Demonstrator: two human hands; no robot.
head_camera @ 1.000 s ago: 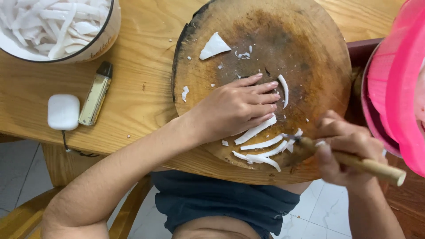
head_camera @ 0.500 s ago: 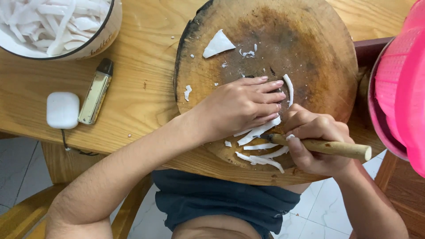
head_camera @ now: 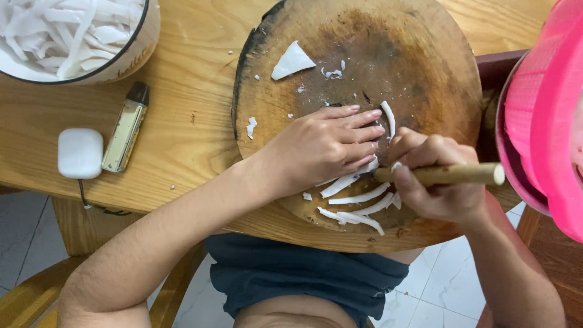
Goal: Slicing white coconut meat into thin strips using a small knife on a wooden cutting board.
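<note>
Wooden table [head_camera: 182, 121], bearing a round, dark-stained board [head_camera: 364, 79] at the near edge. Pink basket [head_camera: 546, 115] off to the right. White bowl [head_camera: 121, 58] of pale strips at far left.

Left hand [head_camera: 322, 149] flat, fingers together, pressing down on white flesh mostly hidden beneath. Right hand [head_camera: 434, 182] closed in a fist around a wooden knife handle [head_camera: 449, 175]; blade hidden behind the left fingers. Compared with a second ago, right hand drawn in from the board's edge to just beside the left fingertips, handle now level: seemingly another cut under way.

Cut strips [head_camera: 355, 203] piled at the near rim, below both hands. White triangular piece [head_camera: 293, 61] lying apart, farther up. Small white case [head_camera: 80, 153] and slim gold device [head_camera: 126, 130] left of the board.
</note>
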